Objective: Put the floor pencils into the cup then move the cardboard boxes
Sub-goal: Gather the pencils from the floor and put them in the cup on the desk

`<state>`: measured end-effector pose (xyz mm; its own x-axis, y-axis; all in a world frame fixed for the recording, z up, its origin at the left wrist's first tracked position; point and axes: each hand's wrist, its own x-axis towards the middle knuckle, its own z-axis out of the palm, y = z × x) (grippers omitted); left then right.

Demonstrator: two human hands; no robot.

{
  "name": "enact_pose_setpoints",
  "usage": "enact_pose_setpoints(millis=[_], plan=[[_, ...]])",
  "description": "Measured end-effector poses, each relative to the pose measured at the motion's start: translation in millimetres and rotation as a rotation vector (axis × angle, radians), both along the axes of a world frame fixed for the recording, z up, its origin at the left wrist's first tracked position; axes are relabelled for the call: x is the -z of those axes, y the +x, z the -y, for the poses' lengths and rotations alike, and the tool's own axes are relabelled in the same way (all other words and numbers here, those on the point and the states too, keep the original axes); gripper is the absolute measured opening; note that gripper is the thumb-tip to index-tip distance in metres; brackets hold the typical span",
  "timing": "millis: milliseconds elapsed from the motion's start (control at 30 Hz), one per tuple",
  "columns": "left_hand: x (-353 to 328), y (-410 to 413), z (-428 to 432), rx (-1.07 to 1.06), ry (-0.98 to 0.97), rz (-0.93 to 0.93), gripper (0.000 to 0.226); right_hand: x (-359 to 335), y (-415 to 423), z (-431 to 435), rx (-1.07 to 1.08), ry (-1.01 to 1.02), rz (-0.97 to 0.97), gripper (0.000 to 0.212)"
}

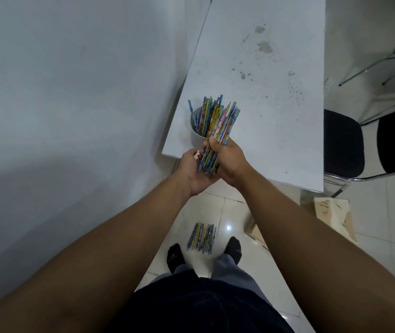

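Head view: right hand [228, 157], fingers [212, 142] curled round a pencil bundle [220, 121], long axis pointing away. The cup [196, 138] stands on the surface [263, 92], just beyond and left. Left hand [191, 171], relaxed, seemingly cups the bundle's near ends. Floor pencils [201, 236] remain between the feet.

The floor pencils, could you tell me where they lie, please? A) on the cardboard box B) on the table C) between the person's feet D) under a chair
C: the floor pencils lie on the tiles between the left foot and the right foot; the right hand grips a separate bundle.
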<state>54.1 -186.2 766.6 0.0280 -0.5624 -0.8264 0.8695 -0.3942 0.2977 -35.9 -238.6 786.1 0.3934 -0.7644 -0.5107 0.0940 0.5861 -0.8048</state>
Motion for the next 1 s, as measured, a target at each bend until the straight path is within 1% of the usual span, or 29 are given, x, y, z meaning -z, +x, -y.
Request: enact_pose_setpoints(millis=[100,200,333,433,567,633,800,900,1000], plan=[[-3,20,23,0.01,0.052,0.107,0.048,0,16,41,-0.036,-0.121,-0.047,0.015],[0,40,43,0.001,0.096,0.173,0.044,5,35,78,-0.047,-0.241,-0.073,0.019],[19,54,60,0.024,0.136,0.158,0.041,21,54,116,-0.122,-0.342,-0.099,0.014],[33,57,67,0.051,0.165,0.12,0.042,34,60,133,-0.181,-0.401,-0.135,0.014],[47,56,73,0.031,0.189,0.065,0.044,55,59,143,-0.32,-0.426,-0.21,0.022],[52,55,76,0.015,0.191,0.049,0.045,61,56,144,-0.345,-0.403,-0.237,0.023],[52,51,81,0.0,0.186,0.035,0.047,53,57,144,-0.342,-0.43,-0.293,0.026],[47,47,83,0.003,0.18,0.037,0.047,48,52,145,-0.304,-0.454,-0.279,0.026],[42,43,83,0.007,0.174,0.052,0.047,42,46,147,-0.255,-0.473,-0.264,0.031]])
